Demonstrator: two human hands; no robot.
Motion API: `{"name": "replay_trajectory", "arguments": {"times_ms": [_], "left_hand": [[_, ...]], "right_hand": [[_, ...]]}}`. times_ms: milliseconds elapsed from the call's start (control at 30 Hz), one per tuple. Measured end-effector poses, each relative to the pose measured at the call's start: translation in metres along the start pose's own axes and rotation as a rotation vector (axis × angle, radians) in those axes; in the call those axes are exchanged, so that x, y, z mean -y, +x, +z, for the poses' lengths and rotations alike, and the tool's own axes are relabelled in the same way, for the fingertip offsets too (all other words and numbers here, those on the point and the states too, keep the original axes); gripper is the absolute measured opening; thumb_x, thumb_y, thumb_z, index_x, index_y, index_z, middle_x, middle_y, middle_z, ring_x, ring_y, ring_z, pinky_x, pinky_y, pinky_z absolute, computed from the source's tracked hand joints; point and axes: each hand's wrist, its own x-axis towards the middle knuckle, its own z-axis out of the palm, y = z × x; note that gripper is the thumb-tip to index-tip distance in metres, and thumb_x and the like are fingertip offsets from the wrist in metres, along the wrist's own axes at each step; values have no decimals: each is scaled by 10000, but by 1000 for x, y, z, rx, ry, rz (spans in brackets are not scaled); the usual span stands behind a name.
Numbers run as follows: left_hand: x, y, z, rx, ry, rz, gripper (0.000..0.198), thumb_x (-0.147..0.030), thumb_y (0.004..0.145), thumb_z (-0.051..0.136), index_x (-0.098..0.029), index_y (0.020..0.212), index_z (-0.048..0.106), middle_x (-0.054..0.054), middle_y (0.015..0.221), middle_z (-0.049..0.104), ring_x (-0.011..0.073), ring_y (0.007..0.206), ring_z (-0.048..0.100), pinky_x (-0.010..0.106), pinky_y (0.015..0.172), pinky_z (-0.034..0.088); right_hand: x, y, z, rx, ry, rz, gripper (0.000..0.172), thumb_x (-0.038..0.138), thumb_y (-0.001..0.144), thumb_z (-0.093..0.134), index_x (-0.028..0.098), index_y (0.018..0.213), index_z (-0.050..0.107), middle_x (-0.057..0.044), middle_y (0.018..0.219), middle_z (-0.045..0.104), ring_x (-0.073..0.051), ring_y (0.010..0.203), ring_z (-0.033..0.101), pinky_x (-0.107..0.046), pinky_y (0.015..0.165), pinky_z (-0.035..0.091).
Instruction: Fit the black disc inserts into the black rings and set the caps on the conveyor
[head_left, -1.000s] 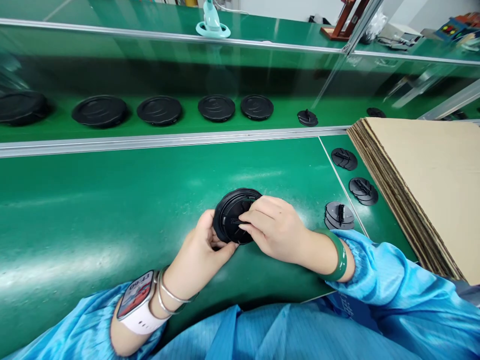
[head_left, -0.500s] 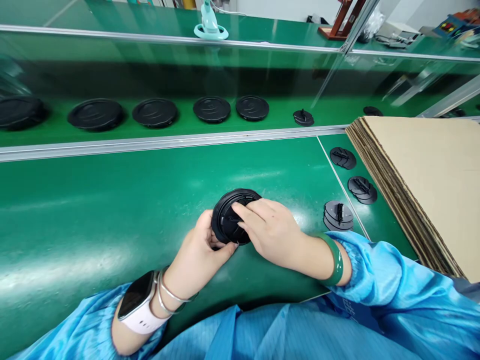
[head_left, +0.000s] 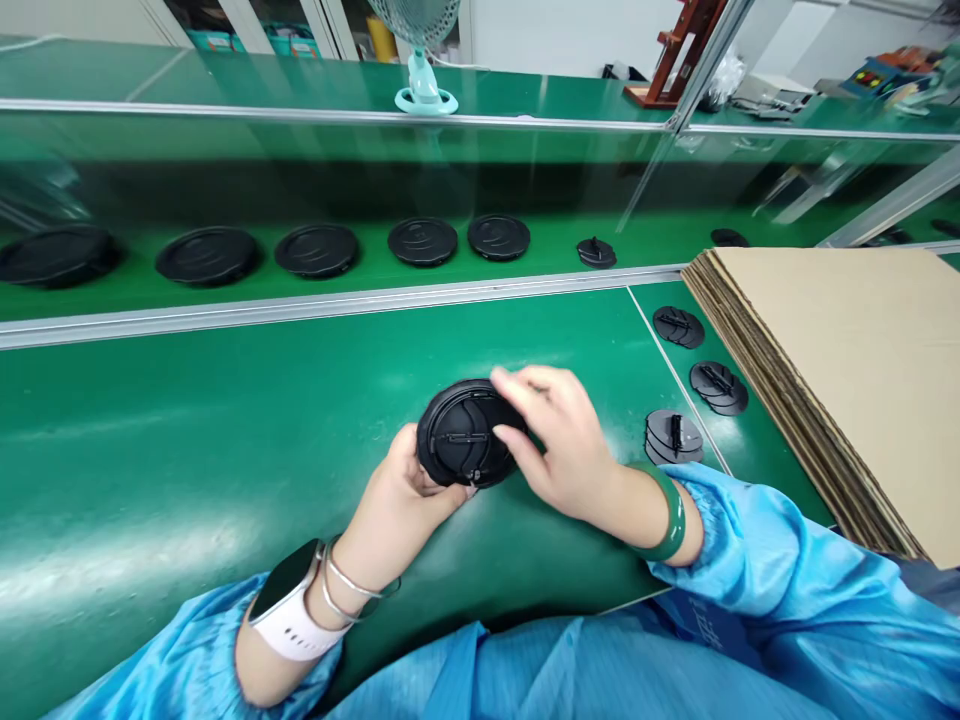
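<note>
A black plastic disc (head_left: 465, 433) was clamped in the left hand (head_left: 397, 482) near the middle of the green tabletop (head_left: 150, 450), close to its front edge, its slotted face now turned up. The right hand (head_left: 562, 440) had lifted off that face, fingers spread apart and just beside the rim. Stacks of small black discs (head_left: 673, 437) lay toward the right edge, beside flat cardboard sheets (head_left: 840, 380). No lettering on the disc could be read.
</note>
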Motion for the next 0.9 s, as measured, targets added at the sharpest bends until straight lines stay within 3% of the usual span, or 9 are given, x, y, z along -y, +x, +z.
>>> {"name": "replay_trajectory", "arguments": {"times_ms": [67,133,233,400,667,767,900], "left_hand": [[2,1,-1,7,-17,4,697,-257,652,830,-204,1228,442,74,1189,693,251,1068,696,401,909,587],[4,1,-2,22,24,-7,738,-291,641,852,-201,1245,438,106,1261,656,278,1135,667,439,956,567],[5,-1,-7,76,120,6,803,-364,645,872,-201,1294,428,132,1325,609,311,1210,619,475,1009,533],[1,-2,-10,99,199,96,585,-475,878,652,-207,1357,450,108,1324,606,297,1279,554,453,1076,462],[-5,-1,-6,35,348,127,475,-510,915,576,-210,1282,545,73,1220,668,302,1229,571,414,1014,476],[-4,-2,-7,6,360,143,464,-515,918,558,-208,1267,558,74,1207,678,303,1218,582,408,1003,483],[-4,-1,-8,13,357,116,442,-538,917,540,-206,1206,575,76,1153,691,295,1117,630,403,954,507]], "right_hand": [[-6,1,2,-20,142,212,455,297,978,559,210,1419,489,-134,1287,547,-252,1154,532,-434,936,496],[-11,1,8,60,295,378,338,303,974,565,208,1297,586,-97,1164,605,-218,1040,579,-379,861,516],[-14,2,17,127,404,493,166,309,940,608,197,1053,657,-43,1004,620,-184,923,582,-340,814,496],[-11,3,24,54,452,547,181,346,857,682,191,879,592,-7,871,572,-168,827,541,-309,740,468],[-12,3,29,-15,514,582,200,319,802,681,200,800,520,15,806,541,-164,778,526,-301,708,453],[-12,4,24,92,656,559,223,337,800,716,201,884,561,11,860,602,-169,820,579,-317,760,486],[-9,4,22,269,798,536,450,321,691,850,210,1056,610,-19,1035,683,-209,969,641,-358,877,516]]}}
